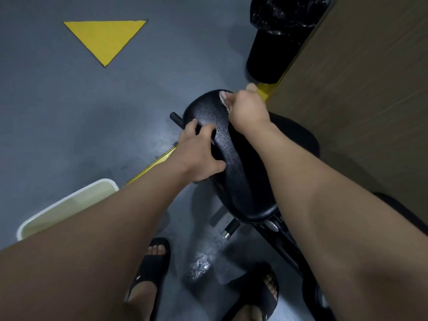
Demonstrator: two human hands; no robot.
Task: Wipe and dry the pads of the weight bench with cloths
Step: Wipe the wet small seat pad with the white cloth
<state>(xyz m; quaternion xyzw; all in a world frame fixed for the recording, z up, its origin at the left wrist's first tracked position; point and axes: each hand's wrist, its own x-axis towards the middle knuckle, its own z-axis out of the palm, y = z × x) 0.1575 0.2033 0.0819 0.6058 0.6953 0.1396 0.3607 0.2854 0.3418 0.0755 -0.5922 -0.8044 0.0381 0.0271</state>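
Arms outstretched, left hand (199,152) gripping pad (231,156), right hand (248,110) clutching cloth (223,97).

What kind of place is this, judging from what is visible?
Probably a gym: a black bench pad on a metal frame, and a grey floor with a painted yellow triangle.

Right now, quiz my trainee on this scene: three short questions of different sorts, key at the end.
1. True or false: the right hand holds the cloth at the far end of the pad.
2. The left hand: A) hangs free, B) grips the pad's left edge, C) holds a second cloth.
3. Fill in: the yellow floor mark is shaped like a ____.
Key: 1 true; 2 B; 3 triangle.
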